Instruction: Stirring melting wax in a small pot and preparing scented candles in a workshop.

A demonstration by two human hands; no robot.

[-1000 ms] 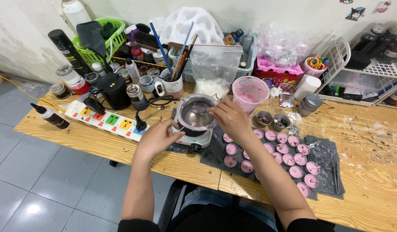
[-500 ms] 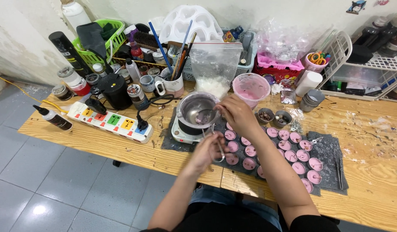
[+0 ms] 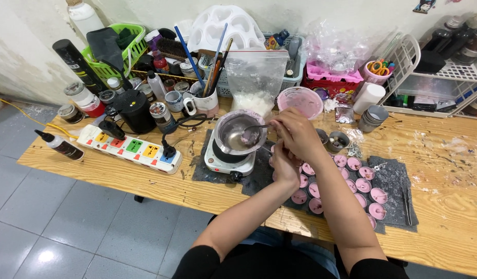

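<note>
My right hand holds a metal spoon whose bowl dips into a small steel pot with a smear of pink wax inside. The pot sits on a white electric hot plate. My left hand is raised just under my right hand, its fingers bunched close to the right palm; whether it holds anything is hidden. Both hands hover over several small round cups of pink wax laid on a dark mat.
A white power strip with coloured sockets lies left of the hot plate, its black cable running to the plate. Behind stand a pink bowl, a bag of white flakes, a mug of brushes, jars, bottles and a green basket.
My left hand has left the hot plate's left side and swung right, up under my right hand. My right hand has stayed at the pot's right rim with the spoon.
</note>
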